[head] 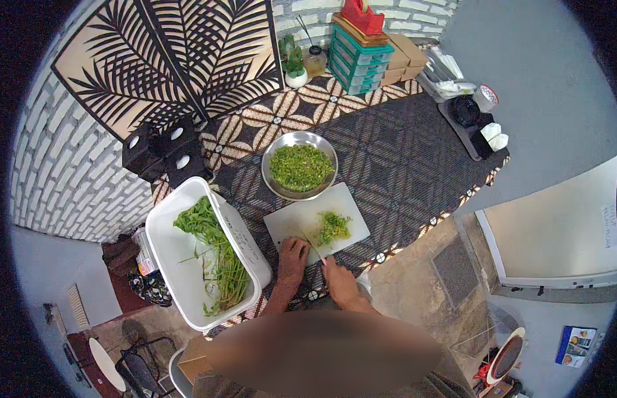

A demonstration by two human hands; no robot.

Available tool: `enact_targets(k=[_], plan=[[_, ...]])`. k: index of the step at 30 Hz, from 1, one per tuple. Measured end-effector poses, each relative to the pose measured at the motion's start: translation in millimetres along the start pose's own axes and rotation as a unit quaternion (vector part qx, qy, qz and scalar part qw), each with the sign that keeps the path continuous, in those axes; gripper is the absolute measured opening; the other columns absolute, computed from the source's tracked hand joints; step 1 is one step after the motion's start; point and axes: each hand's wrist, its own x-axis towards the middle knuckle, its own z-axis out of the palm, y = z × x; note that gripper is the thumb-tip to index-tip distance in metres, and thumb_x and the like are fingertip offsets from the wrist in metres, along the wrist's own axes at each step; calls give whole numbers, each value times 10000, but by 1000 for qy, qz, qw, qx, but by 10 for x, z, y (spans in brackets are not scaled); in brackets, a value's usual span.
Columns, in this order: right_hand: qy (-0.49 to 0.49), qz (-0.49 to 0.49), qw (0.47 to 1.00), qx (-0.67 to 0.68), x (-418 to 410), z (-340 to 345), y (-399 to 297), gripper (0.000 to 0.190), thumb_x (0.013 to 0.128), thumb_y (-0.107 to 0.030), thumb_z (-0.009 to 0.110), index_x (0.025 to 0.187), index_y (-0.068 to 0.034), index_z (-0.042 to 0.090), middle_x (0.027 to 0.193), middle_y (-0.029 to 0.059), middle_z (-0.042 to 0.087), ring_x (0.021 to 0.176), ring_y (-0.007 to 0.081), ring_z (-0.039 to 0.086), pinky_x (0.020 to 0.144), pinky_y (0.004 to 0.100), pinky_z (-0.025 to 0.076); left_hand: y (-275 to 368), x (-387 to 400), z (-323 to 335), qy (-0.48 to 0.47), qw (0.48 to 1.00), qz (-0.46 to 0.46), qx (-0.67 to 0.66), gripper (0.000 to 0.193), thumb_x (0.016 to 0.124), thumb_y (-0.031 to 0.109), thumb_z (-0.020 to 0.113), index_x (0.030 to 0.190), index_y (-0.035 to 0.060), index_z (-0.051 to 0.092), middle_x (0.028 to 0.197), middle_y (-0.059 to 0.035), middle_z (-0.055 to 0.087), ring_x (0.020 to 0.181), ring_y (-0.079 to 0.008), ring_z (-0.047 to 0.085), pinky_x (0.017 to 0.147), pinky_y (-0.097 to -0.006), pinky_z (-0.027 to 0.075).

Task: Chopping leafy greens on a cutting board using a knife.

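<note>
A white cutting board (356,214) lies before me with a small pile of chopped greens (333,228) on its right half. My right hand (340,281) grips a knife (314,248) at the board's near edge, its blade beside my left fingers. My left hand (293,256) rests on the board's near left part with bent fingers; whether something lies under them is hidden. Beyond the board stands a round metal bowl (333,185) holding finely chopped greens (301,167). To the left, a white plastic tub (179,258) holds uncut leafy greens (201,219) with long stems (231,278).
Black tissue boxes (176,149) stand behind the tub. At the back are a potted plant (295,64), a reed diffuser (315,62), a teal drawer unit (360,62) and cardboard boxes (400,57). A dark tray (458,127) with containers sits at the table's far right.
</note>
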Motion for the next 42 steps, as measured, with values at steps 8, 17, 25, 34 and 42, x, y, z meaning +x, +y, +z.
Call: enact_targets(k=[8, 17, 25, 34, 42], plan=[[6, -20, 1000, 20, -80, -71, 118, 243, 994, -230, 461, 1038, 9, 459, 773, 305, 620, 764, 501, 608, 671, 594, 459, -22, -49, -2, 20, 1000, 1, -2, 106, 818, 51, 662, 909, 34, 611, 969, -141, 563, 942, -347, 552, 842, -451, 447], [-17, -15, 999, 38, -212, -168, 59, 264, 1002, -262, 448, 1056, -3, 446, 782, 318, 615, 774, 507, 603, 671, 614, 449, -62, -49, 7, 8, 1000, -4, -10, 105, 815, 43, 658, 902, 34, 600, 959, -136, 570, 933, -351, 548, 827, -449, 447], [-1, -17, 1000, 26, -30, 16, 42, 252, 996, -251, 454, 1053, -5, 447, 762, 299, 625, 762, 506, 613, 653, 603, 472, -34, -21, -12, 6, 1000, 28, 2, 113, 819, 34, 651, 913, 33, 587, 957, -136, 572, 924, -347, 548, 809, -434, 449], [17, -20, 1000, -15, -94, -28, 185, 218, 986, -195, 475, 1046, 12, 444, 729, 288, 618, 716, 491, 613, 635, 586, 471, -68, -54, 25, 30, 999, 14, -10, 111, 818, 45, 667, 907, 33, 600, 937, -140, 589, 930, -348, 558, 817, -439, 454], [-14, -36, 999, 33, -238, -209, 12, 236, 993, -211, 465, 1043, 18, 440, 753, 317, 611, 747, 511, 606, 651, 600, 465, 2, -30, -27, 17, 1000, 10, -9, 129, 816, 24, 654, 921, 32, 581, 944, -143, 573, 923, -354, 552, 813, -450, 454]])
